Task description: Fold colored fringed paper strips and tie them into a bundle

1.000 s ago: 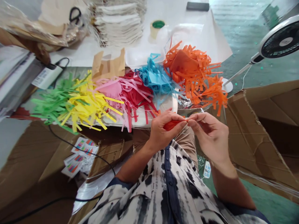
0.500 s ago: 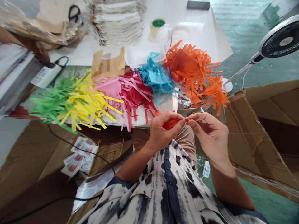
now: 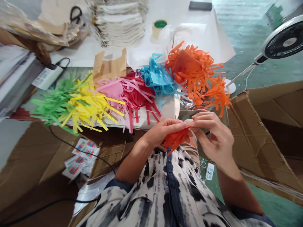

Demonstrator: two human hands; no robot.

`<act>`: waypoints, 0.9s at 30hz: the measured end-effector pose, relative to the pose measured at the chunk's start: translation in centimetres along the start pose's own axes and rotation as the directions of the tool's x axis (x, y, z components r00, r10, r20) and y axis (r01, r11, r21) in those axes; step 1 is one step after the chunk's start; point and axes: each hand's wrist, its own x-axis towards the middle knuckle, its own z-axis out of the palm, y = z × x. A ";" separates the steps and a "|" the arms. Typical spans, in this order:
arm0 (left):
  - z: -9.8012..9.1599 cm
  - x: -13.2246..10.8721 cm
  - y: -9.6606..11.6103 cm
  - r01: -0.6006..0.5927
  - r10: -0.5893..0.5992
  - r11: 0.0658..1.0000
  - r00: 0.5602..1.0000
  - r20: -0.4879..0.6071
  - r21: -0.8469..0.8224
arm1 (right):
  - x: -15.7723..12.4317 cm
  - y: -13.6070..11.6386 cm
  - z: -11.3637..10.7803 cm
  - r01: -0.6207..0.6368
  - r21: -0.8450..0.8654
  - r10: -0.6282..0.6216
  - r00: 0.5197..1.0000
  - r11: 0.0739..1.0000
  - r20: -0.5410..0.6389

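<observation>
Your left hand [image 3: 159, 130] keeps its grip closed on a piece of orange fringed paper [image 3: 176, 138], thumb on top and the strips hanging below. Your right hand [image 3: 214, 137] pinches the right-hand tip of that piece, so both grips meet there, in front of your lap. Beyond, on the white-covered tabletop [image 3: 182, 14], a bright orange heap of fringed paper [image 3: 193, 67] lies beside a light-blue fringed paper bundle [image 3: 159, 77], its loose strips spreading toward you.
</observation>
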 end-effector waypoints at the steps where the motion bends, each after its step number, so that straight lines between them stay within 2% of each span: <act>1: 0.0 0.1 0.0 0.005 -0.004 1.000 1.000 0.022 -0.021 | 0.0 0.1 -0.1 0.017 0.009 -0.017 1.000 1.000 0.017; 3: 0.1 0.2 -0.1 -0.020 0.020 0.999 1.000 0.011 -0.028 | -0.1 0.2 -0.3 0.038 0.040 -0.039 0.999 0.998 0.033; 5: 0.4 0.3 -0.2 -0.085 0.086 0.996 0.995 -0.051 0.017 | -0.2 0.2 -0.4 0.022 0.085 -0.024 0.999 0.996 0.029; 8: 0.9 0.2 -0.4 -0.194 0.220 0.967 0.963 -0.156 0.168 | -0.4 -0.1 -0.4 -0.111 0.149 0.109 0.994 0.983 0.024; 11: 1.4 0.0 -0.3 -0.270 0.381 0.868 0.900 -0.212 0.417 | -0.6 -0.2 -0.6 -0.245 0.152 0.242 0.970 0.958 0.039; 15: 2.0 -0.2 -0.2 -0.358 0.615 0.609 0.776 -0.138 0.707 | -0.8 -0.2 -0.7 -0.336 0.156 0.335 0.942 0.929 0.032; 17: 2.2 -0.2 -0.2 -0.380 0.680 0.506 0.728 -0.087 0.774 | -1.0 -0.3 -0.6 -0.364 0.156 0.365 0.931 0.918 0.023; 19: 2.3 -0.1 -0.4 -0.384 0.719 0.444 0.691 -0.067 0.810 | -1.0 -0.4 -0.5 -0.383 0.152 0.385 0.923 0.911 0.016; 21: 2.3 0.1 -0.5 -0.380 0.735 0.417 0.675 -0.061 0.826 | -1.1 -0.5 -0.4 -0.392 0.150 0.395 0.919 0.908 0.010; 24: 2.2 0.3 -0.7 -0.368 0.735 0.397 0.676 -0.052 0.841 | -1.2 -0.5 -0.6 -0.396 0.172 0.404 0.915 0.902 -0.011; 27: 2.1 0.3 -0.7 -0.341 0.739 0.338 0.673 -0.024 0.877 | -1.1 -0.4 -1.0 -0.371 0.156 0.381 0.924 0.915 -0.035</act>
